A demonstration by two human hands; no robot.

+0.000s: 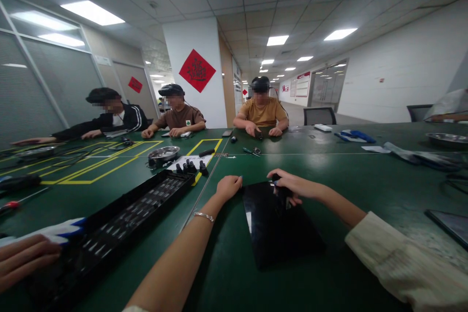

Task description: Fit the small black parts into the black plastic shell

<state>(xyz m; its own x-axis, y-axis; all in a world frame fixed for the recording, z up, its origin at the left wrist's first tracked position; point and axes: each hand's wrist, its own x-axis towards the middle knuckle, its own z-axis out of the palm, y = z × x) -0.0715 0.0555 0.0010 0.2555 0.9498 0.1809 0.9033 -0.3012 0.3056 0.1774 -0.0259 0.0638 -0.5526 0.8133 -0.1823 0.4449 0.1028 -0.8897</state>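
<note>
1. Looking down from the head view: the black panel (278, 226) lies flat on the green counter (365, 190), glossy face up, dead centre in front of the person.
2. Left hand (228, 187) sits at the panel's eleven o'clock corner, fingers curled together against the edge and holding nothing I can see. It looks like a brace against sliding.
3. Right hand (288, 186) comes in at one o'clock, fingers bunched and closed down over the far edge. Something small and dark sits under them, too hidden to name.
4. A hand at each far corner reads as pinning the panel steady.
5. Off at nine o'clock runs a long black tray (127, 219), close beside the left forearm. A co-worker's hand (25, 258) and a white-and-blue glove (47, 231) are at its near end.
6. Out at eleven: a metal bowl (163, 153) and a cluster of small black parts (190, 166). At three o'clock lies another dark panel (449, 224). Three people sit across at twelve, well apart.
</note>
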